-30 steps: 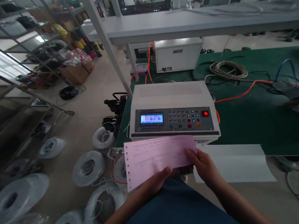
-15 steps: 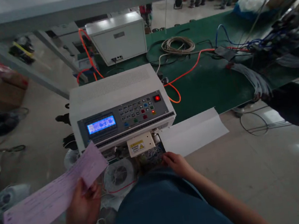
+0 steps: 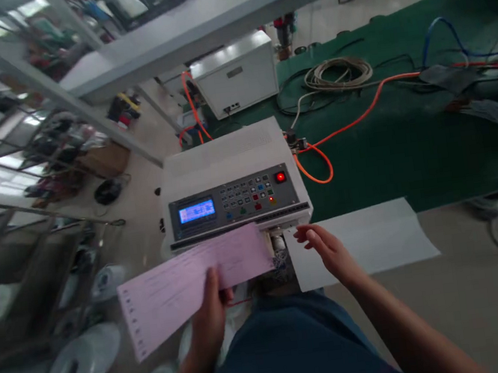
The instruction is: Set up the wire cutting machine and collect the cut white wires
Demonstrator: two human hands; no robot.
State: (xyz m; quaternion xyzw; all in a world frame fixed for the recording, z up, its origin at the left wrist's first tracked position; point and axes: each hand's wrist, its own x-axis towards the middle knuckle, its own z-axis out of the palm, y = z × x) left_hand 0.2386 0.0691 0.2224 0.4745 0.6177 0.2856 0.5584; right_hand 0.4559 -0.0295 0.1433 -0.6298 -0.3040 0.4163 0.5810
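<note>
My left hand (image 3: pixel 212 312) grips a pink printed paper sheet (image 3: pixel 167 296) between thumb and fingers. Its right end covers part of the lower front of a white machine (image 3: pixel 227 153), which has a lit blue display (image 3: pixel 196 210) and a keypad. Over the left end of a white sheet (image 3: pixel 364 239), at the machine's right front corner, is my right hand (image 3: pixel 324 247). Its fingers are loosely bent and apart, with nothing visible in them. I cannot tell whether it touches the sheet. Small wire pieces (image 3: pixel 280 259) lie below the machine's front.
A green table (image 3: pixel 364 166) carries a coiled beige cable (image 3: pixel 338 72), an orange hose (image 3: pixel 364 110) and a white metal box (image 3: pixel 235 73). A grey shelf edge (image 3: pixel 229 28) crosses above. White spools (image 3: pixel 82 364) stand on the floor at left.
My left hand has brought the pink sheet rightward, across the machine's front. My right hand has risen from the wire pieces to the white sheet. The camera view has swung left.
</note>
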